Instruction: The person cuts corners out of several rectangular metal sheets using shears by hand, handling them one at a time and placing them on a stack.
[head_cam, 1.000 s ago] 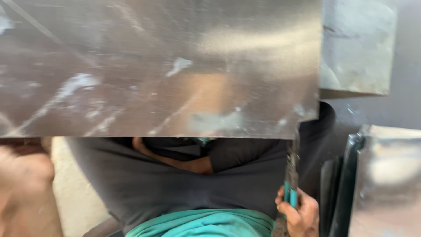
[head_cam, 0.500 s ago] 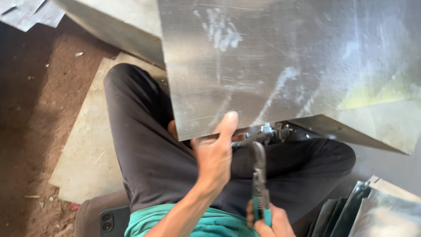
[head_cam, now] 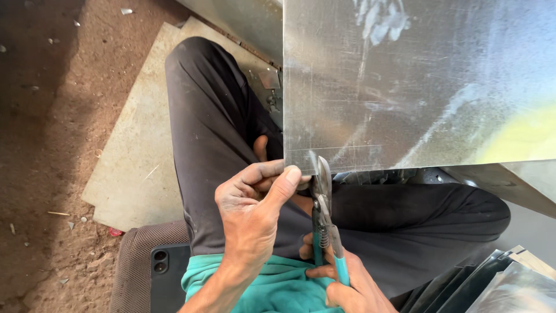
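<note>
Snips (head_cam: 322,214) with teal grips stand almost upright in the head view, long axis running from the right hand (head_cam: 347,284) near the bottom edge up to the blades, which point away from the person at the lower edge of a large metal sheet (head_cam: 417,87). The blades sit right at that edge, close to its near-left corner, with a slight gap between them; how far they bite into the metal cannot be told. The right hand's fingers (head_cam: 318,271) wrap the 2 teal grips, closed around them low down, with the spring between the grips showing just above the hand.

The left hand (head_cam: 252,208) reaches in from below and pinches the sheet's lower-left corner, thumb on the near face and its tip touching the edge just beside the blades, the other fingers curled behind. The sheet is dull grey, scratched and streaked, tilted up over the person's lap and filling the upper right of the view.

Beneath it the person sits cross-legged in dark trousers (head_cam: 220,127) and a teal shirt (head_cam: 272,290). A flat grey board (head_cam: 139,156) lies on the dirt floor (head_cam: 40,145) under the left leg. A dark phone (head_cam: 165,272) rests on a brown cushion (head_cam: 130,272) by the hip. More folded sheet metal (head_cam: 498,284) is stacked at the lower right.
</note>
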